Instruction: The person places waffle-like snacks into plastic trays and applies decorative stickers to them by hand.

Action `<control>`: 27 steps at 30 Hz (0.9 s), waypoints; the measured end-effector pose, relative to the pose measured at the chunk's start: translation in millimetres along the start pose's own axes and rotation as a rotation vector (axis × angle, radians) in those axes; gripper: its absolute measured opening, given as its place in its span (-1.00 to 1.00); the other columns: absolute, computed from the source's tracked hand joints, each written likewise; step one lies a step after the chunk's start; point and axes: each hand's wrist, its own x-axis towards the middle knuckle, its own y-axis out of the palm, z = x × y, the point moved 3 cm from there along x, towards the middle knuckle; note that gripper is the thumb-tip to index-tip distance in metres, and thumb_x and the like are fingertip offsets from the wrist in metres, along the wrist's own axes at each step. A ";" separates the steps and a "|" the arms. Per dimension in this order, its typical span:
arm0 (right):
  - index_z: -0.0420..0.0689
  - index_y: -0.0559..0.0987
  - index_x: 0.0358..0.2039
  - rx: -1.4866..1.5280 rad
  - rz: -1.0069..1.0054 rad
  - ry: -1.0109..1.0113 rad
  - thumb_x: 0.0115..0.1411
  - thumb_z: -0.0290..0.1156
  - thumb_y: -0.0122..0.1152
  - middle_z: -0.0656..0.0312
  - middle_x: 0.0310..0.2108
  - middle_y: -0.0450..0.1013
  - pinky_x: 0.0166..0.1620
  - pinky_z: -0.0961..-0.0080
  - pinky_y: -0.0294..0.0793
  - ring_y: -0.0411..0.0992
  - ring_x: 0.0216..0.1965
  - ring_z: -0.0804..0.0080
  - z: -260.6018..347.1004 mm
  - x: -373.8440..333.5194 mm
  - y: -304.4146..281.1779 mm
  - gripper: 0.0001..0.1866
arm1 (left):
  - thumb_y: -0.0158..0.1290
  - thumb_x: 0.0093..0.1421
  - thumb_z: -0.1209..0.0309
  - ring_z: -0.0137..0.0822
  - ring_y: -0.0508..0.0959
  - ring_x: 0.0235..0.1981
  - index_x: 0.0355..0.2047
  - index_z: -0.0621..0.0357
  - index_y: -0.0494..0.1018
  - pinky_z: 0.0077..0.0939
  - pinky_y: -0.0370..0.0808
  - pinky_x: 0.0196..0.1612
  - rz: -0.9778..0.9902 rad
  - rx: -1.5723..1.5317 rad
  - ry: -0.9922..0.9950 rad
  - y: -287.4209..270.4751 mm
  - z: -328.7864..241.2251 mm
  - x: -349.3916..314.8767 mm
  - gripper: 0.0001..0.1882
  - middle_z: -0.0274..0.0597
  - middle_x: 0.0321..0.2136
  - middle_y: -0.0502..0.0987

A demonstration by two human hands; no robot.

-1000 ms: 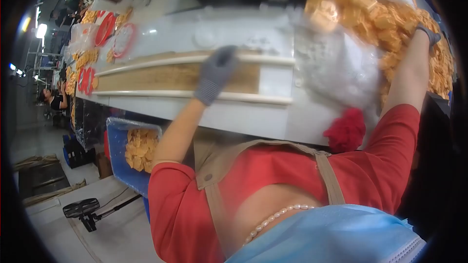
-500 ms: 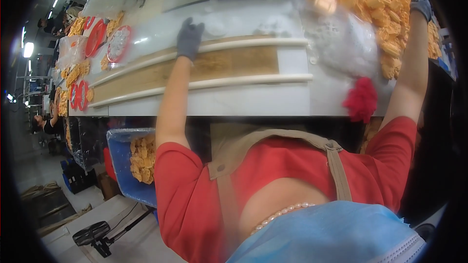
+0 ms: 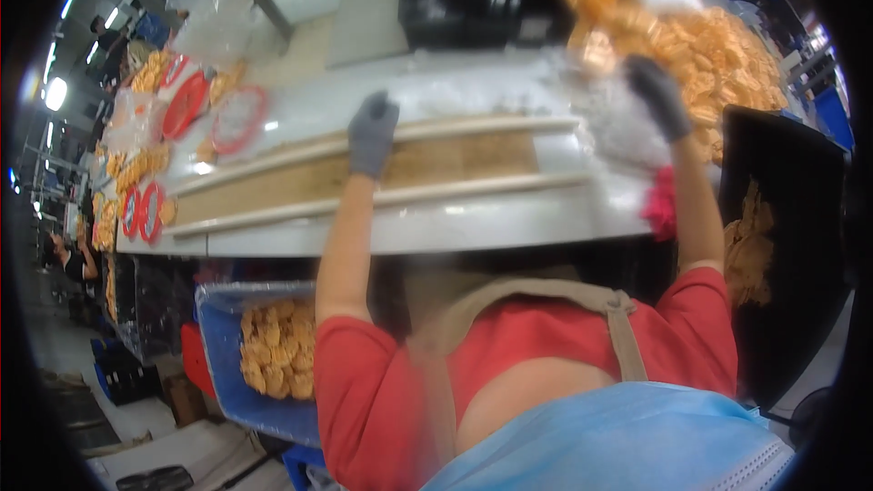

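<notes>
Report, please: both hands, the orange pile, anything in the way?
Left hand at far white rail, contact unclear. Right hand blurred beside heaped orange pile, grip unclear. Red cloth beside right forearm, maybe in the way.

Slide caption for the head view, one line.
Gray-gloved left hand over two long white rails; gray-gloved right hand beside a heap of small orange pieces.

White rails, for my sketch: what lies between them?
Head view: a brown strip, partly hidden by the left hand, and white tabletop past the strip's right end.
</notes>
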 end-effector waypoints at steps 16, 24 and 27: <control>-0.16 0.54 -0.27 -0.147 -0.076 0.163 0.16 -0.30 0.13 0.39 -0.42 0.40 -0.30 0.69 0.36 0.31 -0.42 0.66 -9.0 -99.8 18.7 -0.78 | 0.08 0.15 0.35 -0.35 0.52 -0.23 -0.16 0.25 0.47 -0.53 0.43 -0.09 -0.070 0.012 -0.063 14.3 -58.7 -62.9 -0.71 -0.16 -0.25 0.56; -0.15 0.53 -0.19 -0.079 -0.055 0.085 0.19 -0.35 0.08 0.31 -0.30 0.48 -0.24 0.67 0.40 0.42 -0.30 0.58 -4.9 -104.4 17.9 -0.78 | 0.10 0.12 0.33 -0.33 0.56 -0.22 -0.15 0.21 0.48 -0.48 0.45 -0.09 -0.092 0.058 0.073 0.8 -39.4 -79.2 -0.69 -0.14 -0.26 0.58; -0.15 0.53 -0.19 -0.100 -0.019 0.078 0.20 -0.34 0.07 0.31 -0.30 0.48 -0.23 0.67 0.40 0.42 -0.30 0.59 -1.5 -107.0 25.5 -0.78 | 0.12 0.11 0.33 -0.33 0.56 -0.21 -0.14 0.26 0.47 -0.50 0.45 -0.08 -0.049 0.113 0.010 -15.8 -34.2 -90.2 -0.66 -0.14 -0.25 0.58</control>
